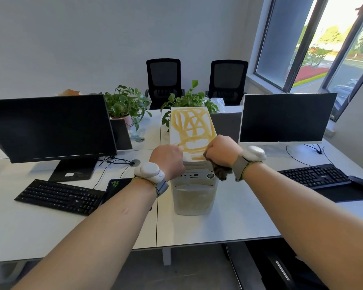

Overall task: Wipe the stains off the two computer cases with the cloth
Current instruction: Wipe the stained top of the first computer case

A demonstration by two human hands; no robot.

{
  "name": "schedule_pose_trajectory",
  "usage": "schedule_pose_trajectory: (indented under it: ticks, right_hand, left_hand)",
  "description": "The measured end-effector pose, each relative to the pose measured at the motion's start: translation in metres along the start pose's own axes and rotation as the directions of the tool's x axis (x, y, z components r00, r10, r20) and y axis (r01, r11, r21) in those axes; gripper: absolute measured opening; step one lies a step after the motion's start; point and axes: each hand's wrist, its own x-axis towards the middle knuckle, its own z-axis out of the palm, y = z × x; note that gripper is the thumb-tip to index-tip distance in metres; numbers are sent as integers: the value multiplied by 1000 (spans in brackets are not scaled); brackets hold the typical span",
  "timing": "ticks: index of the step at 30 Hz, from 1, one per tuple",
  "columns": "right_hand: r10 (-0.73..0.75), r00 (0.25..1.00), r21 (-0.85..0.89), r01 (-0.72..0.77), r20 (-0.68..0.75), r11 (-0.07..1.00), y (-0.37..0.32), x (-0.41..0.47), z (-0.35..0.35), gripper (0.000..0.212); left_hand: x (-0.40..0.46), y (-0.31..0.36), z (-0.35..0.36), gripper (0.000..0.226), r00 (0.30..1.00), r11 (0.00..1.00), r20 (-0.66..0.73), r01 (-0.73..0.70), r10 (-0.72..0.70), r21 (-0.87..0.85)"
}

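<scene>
A black monitor (48,126) and a keyboard (60,196) are seen at 9 o'clock on the desk (218,222). The left hand (168,159) is curled on the near left edge of the case (194,164); whether anything is gripped cannot be told. The case is stood at the middle, and brown stains (192,126) are spread over its top. A dark cloth (221,171) is clenched in the right hand (221,150) at the top's near right corner. A white monitor (285,119) is seen at 3 o'clock.

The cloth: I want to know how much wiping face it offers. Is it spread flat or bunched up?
Bunched. The right hand grips the dark cloth in a wad, its tail hanging over the computer case's front edge.
</scene>
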Motion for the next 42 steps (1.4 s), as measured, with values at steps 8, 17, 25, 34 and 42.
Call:
schedule_pose_trajectory:
  ticks: [8,17,25,34,42]
  right_hand:
    - [-23,998,-49,25,53,998,-5,11,-6,30]
    - [-93,995,-9,93,-30,996,-16,13,3,27]
    - [-52,996,-131,62,74,989,-40,19,-17,27]
    - [-146,976,-131,168,163,977,-44,25,-12,27]
    - [-107,976,-93,126,191,988,-55,33,-3,20]
  left_hand:
    - [-7,4,-1,10,999,998,19,30,-29,-59]
    - [-6,3,-5,16,1000,1000,9,-14,14,-11]
    - [-6,-1,-5,16,1000,997,8,0,1,-75]
    - [-10,-24,0,38,994,982,31,-98,105,-162]
    - [-20,-28,-2,46,990,966,48,-115,129,-231]
